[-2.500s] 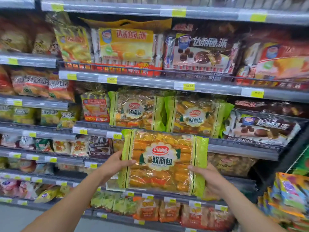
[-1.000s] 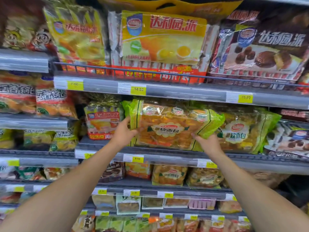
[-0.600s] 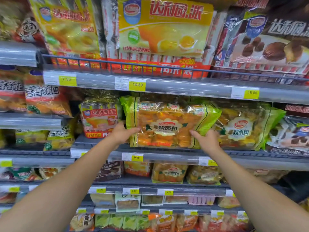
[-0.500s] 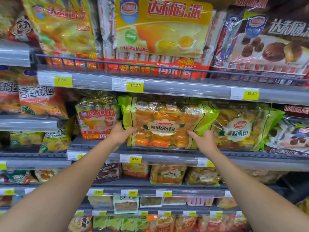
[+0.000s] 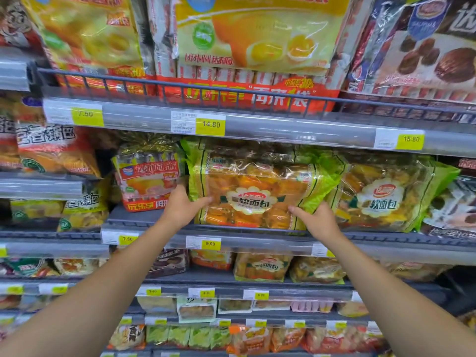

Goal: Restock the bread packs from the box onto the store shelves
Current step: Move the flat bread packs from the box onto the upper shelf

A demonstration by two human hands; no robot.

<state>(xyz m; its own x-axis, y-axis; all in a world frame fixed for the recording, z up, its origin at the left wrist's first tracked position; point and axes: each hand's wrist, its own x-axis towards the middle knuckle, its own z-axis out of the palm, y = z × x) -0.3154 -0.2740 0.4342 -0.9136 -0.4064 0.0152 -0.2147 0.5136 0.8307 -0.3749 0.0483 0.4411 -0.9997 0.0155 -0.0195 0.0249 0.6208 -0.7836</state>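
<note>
Store shelving fills the view, each grey rail carrying yellow price tags; the 9.90 tag point(image 5: 203, 244) marks the shelf point(image 5: 270, 249) being filled. Up and left of that tag stands a red pack point(image 5: 148, 181), label outward. Just above the tag, the left hand point(image 5: 180, 208) holds the bread pack point(image 5: 257, 194) at its lower left edge, thumb laid across the front, fingers going round behind it. The bread pack stands upright on the shelf, above and right of the tag, label facing out. Farther right of the tag, the right hand point(image 5: 318, 220) grips the lower right corner, thumb on the front, other fingers hidden. Farthest right of the tag, a second bread pack point(image 5: 381, 197) stands touching the first.
</note>
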